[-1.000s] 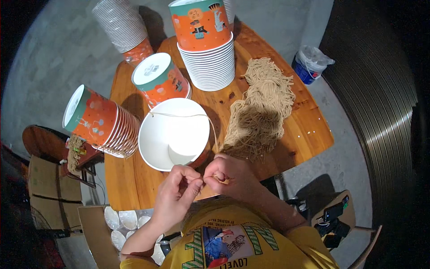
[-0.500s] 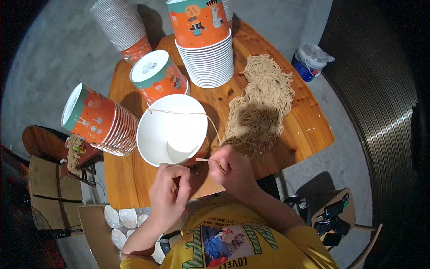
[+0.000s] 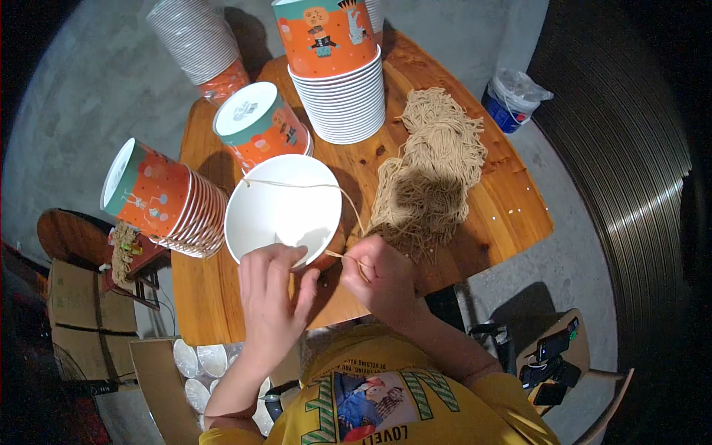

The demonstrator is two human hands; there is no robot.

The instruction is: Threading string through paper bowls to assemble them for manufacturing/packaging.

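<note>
Our left hand point(image 3: 273, 280) has moved to the white bucket point(image 3: 248, 219), fingers parted; our right hand point(image 3: 380, 282) pinches cord point(image 3: 336, 254). Our shirt point(image 3: 475, 415) is lettered.

Head view: left fisheye of a head-worn pair, upright. Looks steeply down and forward across the wooden table point(image 3: 215, 297) at close range. Yellow shirt point(image 3: 378, 400) enters at six o'clock; dark ribbed surface point(image 3: 630, 148) bends at three o'clock.

The wooden table point(image 3: 518, 199) carries stacked orange buckets point(image 3: 331, 78), an open bucket point(image 3: 273, 213) and tan cord point(image 3: 439, 159).
</note>
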